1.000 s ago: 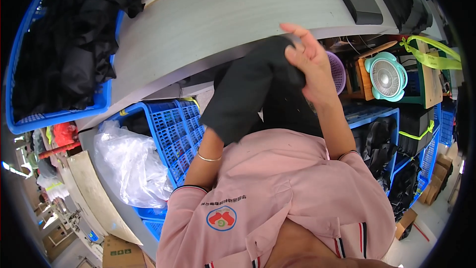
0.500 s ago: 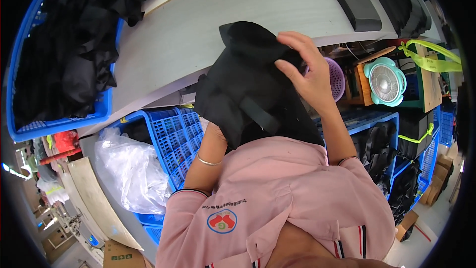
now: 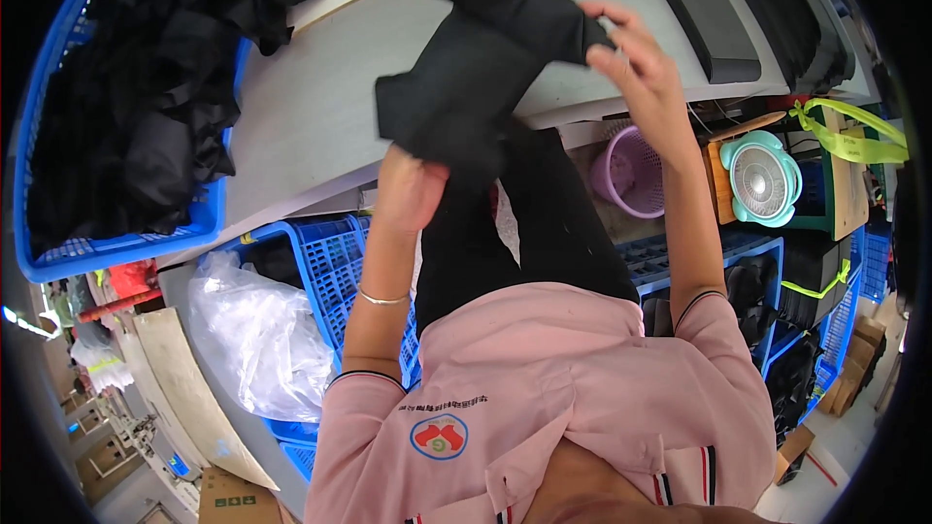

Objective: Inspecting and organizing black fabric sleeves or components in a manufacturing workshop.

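A black fabric piece [image 3: 476, 78] with squared flaps is stretched out between my two hands, over the near edge of the grey table. My left hand [image 3: 413, 189] is closed on its lower end, with the fingers partly hidden beneath the cloth. At the upper right, my right hand [image 3: 641, 68] pinches a corner of the cloth between thumb and fingers. The cloth is slightly smeared by motion.
Heaped black fabric fills a blue crate [image 3: 184, 243] on the left. Flat black stacks [image 3: 699, 19] lie at the table's far right. Below the table [image 3: 330, 107] are a lilac basket [image 3: 631, 175], a turquoise fan [image 3: 760, 180] and a clear plastic bag [image 3: 257, 330].
The black fabric has risen from my lap to above the table edge and is spread out. Both hands have moved forward, and my left hand has come into sight.
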